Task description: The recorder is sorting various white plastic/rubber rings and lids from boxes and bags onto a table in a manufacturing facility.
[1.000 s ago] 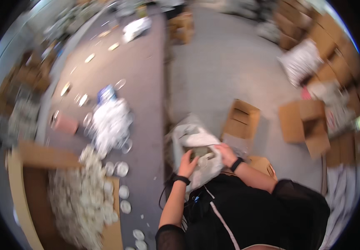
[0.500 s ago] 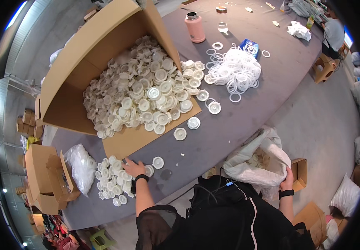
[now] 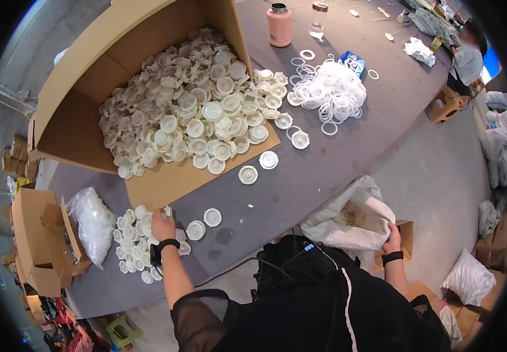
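Observation:
My left hand (image 3: pixel 162 226), wearing a dark wristband, is over a small pile of white plastic caps (image 3: pixel 129 239) near the table's front edge. Its fingers are closed on a white plastic cap (image 3: pixel 167 211) that shows at the fingertips. To the right of that hand, two loose caps (image 3: pixel 212 217) lie close together. Down at the right, my right hand (image 3: pixel 392 237) grips the rim of a white woven sack (image 3: pixel 347 226). The sack's mouth is held open, and pale pieces inside are only partly visible.
A large cardboard box (image 3: pixel 77 126) lies on its side, spilling many caps (image 3: pixel 189 111) onto its flap. Beyond are white rings (image 3: pixel 335 88), a pink bottle (image 3: pixel 279 26) and a clear jar (image 3: pixel 318 23). A plastic bag (image 3: pixel 92 226) and smaller carton (image 3: pixel 39 240) stand left. Another person (image 3: pixel 467 61) sits far right.
My left hand has shifted left over the small pile, and its spread fingers have closed on a cap. The right hand keeps hold of the sack. The whole view has shifted slightly.

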Demonstrator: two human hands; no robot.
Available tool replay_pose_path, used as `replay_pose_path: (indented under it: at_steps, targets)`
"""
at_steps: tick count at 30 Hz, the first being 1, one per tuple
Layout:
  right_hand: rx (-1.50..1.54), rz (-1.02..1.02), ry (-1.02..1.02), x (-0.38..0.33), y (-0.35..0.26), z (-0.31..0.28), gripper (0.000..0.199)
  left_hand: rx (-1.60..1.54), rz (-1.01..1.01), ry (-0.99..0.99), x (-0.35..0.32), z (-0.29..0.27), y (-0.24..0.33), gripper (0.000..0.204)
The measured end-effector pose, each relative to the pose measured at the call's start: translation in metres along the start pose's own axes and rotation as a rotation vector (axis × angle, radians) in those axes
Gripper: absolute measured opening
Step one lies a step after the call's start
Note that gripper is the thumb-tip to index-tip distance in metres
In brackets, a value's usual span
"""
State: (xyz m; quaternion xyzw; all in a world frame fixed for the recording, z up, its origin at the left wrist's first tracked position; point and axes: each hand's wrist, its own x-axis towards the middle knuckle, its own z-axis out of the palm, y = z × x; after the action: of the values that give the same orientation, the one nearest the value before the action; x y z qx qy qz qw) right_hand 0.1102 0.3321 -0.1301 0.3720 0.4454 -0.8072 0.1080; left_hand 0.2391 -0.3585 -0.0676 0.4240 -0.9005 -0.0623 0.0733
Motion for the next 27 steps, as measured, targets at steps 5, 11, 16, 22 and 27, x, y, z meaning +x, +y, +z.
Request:
replay_pose_path:
  at_steps: [5, 11, 16, 22, 27]
  targets:
    - [0.011, 0.001, 0.004, 0.0, 0.008, 0.0, 0.03, -0.151, 0.284, 0.035, -0.054, -0.002, 0.028, 0.033]
    - [-0.027, -0.008, -0.018, 0.003, 0.01, -0.004, 0.035, -0.094, 0.24, 0.049, -0.086, 0.015, 0.047, 0.055]
    - [-0.011, -0.018, 0.022, 0.0, 0.013, -0.004, 0.026, -0.092, 0.171, 0.014, -0.073, 0.029, 0.039, 0.063]
    - [0.002, -0.008, 0.024, -0.005, 0.013, -0.001, 0.025, -0.129, 0.175, 0.027, -0.069, 0.026, 0.033, 0.061]
    - [0.007, -0.034, 0.008, -0.005, 0.015, -0.002, 0.024, -0.044, 0.26, 0.026, -0.06, 0.021, 0.038, 0.054]
